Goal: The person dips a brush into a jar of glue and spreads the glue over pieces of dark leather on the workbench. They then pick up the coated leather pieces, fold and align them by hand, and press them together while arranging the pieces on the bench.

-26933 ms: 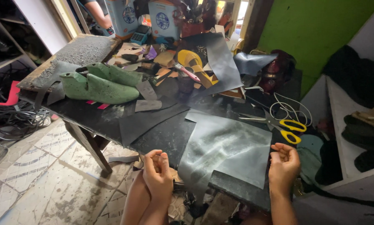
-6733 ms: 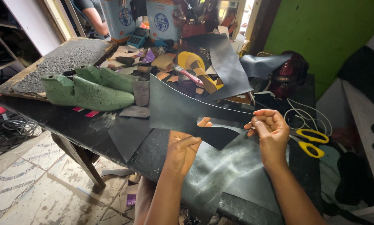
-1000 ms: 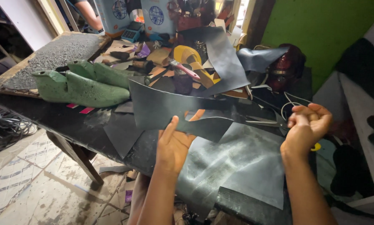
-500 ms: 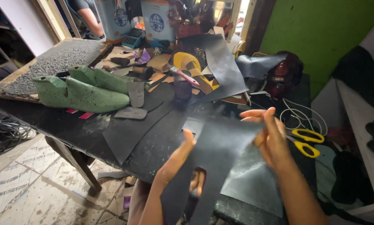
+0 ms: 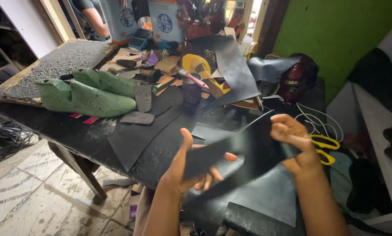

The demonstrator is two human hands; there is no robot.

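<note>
Left hand and right hand both gripped a black leather piece, blurred, held in the air above the dark bench. Green shoe lasts lay well to the left, yellow scissors just beside the right hand.

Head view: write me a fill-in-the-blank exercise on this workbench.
1. Both hands, left hand and right hand, hold a sheet of ____ leather.
2. The two shoe lasts on the workbench are ____.
3. The scissors by the right hand have ____ handles.

Missing words: black; green; yellow
</note>
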